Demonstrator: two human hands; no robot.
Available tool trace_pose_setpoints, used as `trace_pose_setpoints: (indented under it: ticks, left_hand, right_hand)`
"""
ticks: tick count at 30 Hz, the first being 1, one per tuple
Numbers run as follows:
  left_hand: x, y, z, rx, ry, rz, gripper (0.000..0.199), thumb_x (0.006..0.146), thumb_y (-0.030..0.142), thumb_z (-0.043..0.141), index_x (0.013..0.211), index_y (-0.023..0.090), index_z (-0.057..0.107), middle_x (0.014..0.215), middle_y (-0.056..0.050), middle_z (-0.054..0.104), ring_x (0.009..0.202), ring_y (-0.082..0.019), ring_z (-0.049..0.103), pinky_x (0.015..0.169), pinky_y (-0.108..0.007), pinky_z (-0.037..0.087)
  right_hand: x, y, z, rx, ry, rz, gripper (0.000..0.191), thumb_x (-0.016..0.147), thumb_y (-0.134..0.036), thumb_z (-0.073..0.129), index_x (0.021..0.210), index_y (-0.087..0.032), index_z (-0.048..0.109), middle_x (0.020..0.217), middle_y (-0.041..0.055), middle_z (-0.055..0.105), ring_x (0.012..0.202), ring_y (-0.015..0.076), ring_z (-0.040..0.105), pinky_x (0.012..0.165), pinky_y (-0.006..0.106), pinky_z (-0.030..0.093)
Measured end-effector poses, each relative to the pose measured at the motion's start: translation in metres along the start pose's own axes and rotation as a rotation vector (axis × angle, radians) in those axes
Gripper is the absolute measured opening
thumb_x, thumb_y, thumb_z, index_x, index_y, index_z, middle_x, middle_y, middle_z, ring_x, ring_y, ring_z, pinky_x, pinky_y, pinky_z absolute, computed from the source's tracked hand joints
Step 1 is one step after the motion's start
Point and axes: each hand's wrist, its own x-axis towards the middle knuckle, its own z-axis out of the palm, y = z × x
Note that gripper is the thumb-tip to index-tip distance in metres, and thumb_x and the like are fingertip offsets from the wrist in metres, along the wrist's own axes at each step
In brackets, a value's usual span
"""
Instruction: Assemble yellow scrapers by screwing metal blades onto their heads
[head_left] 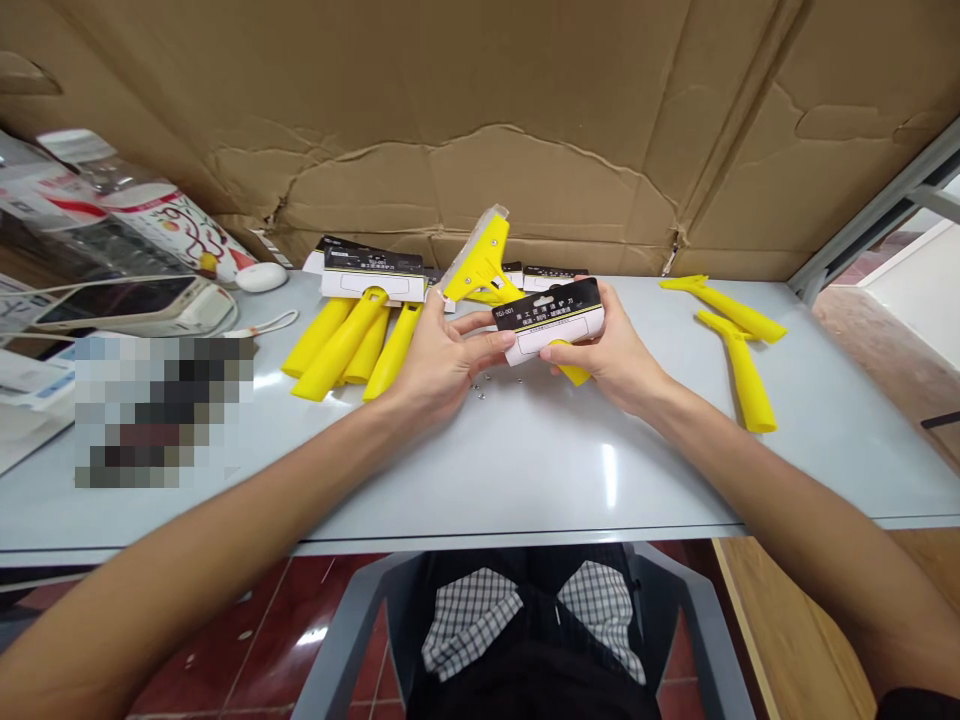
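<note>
At the table's left I see a drink bottle (176,215) with a white cap, tilted near a rounded white object (262,277). Brown cardboard (480,120) stands behind, and a grey chair (360,640) shows below the table's (525,465) front edge.

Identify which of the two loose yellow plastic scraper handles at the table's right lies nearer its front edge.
The lower yellow handle, its wide end toward that edge; the upper yellow handle points more rightward, nearer the brown cardboard wall.

Evenly bright; white glare streaks the worktop (660,470); wide-angle edges bow; one left patch is pixelated.
</note>
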Motion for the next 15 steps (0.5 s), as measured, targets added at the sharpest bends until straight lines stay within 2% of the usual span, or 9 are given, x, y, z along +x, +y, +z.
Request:
trace_pose_setpoints:
  ticks: [5,9,12,15]
  left_hand:
    - [0.0039,-0.0028,-0.0047,-0.006,0.070,0.019,0.099,0.058,0.007,0.100,0.137,0.030,0.045,0.109,-0.001,0.070,0.086,-0.019,0.078,0.080,-0.037,0.067]
    - [0.0052,-0.0027,-0.0051,-0.012,0.119,0.032,0.098,0.058,0.005,0.099,0.137,0.030,0.047,0.111,-0.002,0.072,0.085,-0.018,0.078,0.081,-0.037,0.067]
    - [0.0049,-0.0029,-0.0039,-0.031,0.037,0.004,0.083,0.064,0.011,0.099,0.133,0.026,0.055,0.115,-0.006,0.076,0.100,-0.022,0.078,0.089,-0.039,0.066]
    - [0.0039,-0.0059,-0.0033,-0.063,-0.151,-0.101,0.060,0.075,0.023,0.096,0.126,0.021,0.064,0.126,-0.013,0.078,0.113,-0.028,0.077,0.099,-0.047,0.063]
  right_hand:
    - [0.0011,0.0021,-0.0049,-0.004,-0.040,0.055,0.107,0.058,-0.023,0.098,0.144,-0.037,0.036,0.109,-0.0006,0.071,0.087,0.0250,0.075,0.086,0.053,0.066]
    - [0.0016,0.0000,-0.0085,0.004,-0.031,0.129,0.121,0.053,-0.019,0.100,0.151,-0.039,0.033,0.105,-0.0013,0.071,0.095,0.0275,0.076,0.098,0.059,0.063]
    - [0.0011,-0.0018,-0.0066,0.027,-0.009,0.137,0.119,0.051,-0.019,0.099,0.149,-0.038,0.035,0.104,-0.0020,0.072,0.103,0.0280,0.074,0.105,0.060,0.059]
    - [0.0003,-0.0016,-0.0034,0.072,0.010,0.113,0.114,0.051,-0.018,0.098,0.145,-0.038,0.037,0.108,-0.0024,0.073,0.109,0.0272,0.073,0.109,0.058,0.056]
